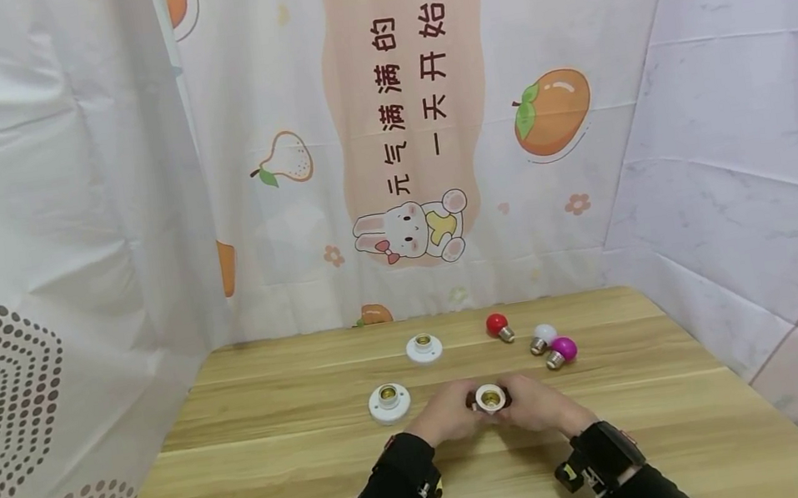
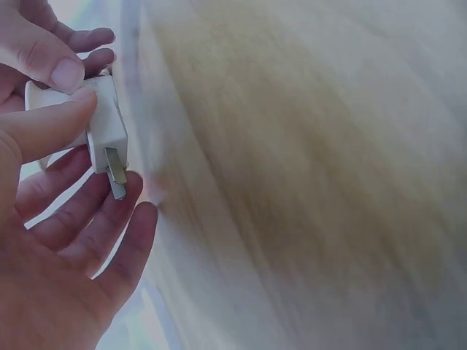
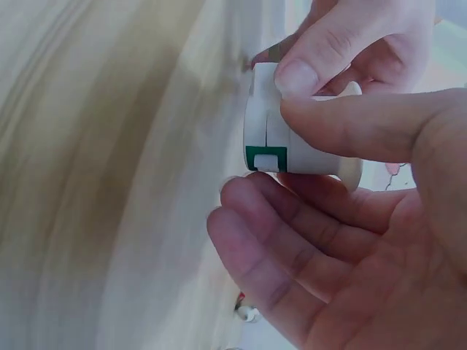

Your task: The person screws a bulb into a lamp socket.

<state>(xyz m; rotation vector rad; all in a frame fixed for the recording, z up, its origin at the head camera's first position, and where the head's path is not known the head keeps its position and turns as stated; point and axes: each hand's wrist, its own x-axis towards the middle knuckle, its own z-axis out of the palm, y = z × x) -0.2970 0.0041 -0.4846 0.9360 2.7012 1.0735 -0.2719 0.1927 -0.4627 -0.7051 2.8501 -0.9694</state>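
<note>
Both hands hold a white plug-in lamp socket [image 1: 490,398] above the near middle of the table, its brass-lined opening facing up toward the head view. In the left wrist view, my left hand [image 2: 80,248] pinches its side with the thumb, fingers behind it. Two flat metal prongs [image 2: 115,173] stick out from its base there. My right hand [image 3: 357,240] grips the opposite side, thumb across the body, in the right wrist view. A small white switch [image 3: 267,162] with a green surround shows on the body. Part of the socket is hidden behind the fingers.
Two round white lamp holders, one nearer [image 1: 390,404] and one farther [image 1: 424,349], sit left of the hands. To the right lie a red bulb [image 1: 497,324], a white bulb [image 1: 544,336] and a purple bulb [image 1: 564,349]. A patterned curtain [image 1: 277,240] hangs behind the wooden table [image 1: 262,477].
</note>
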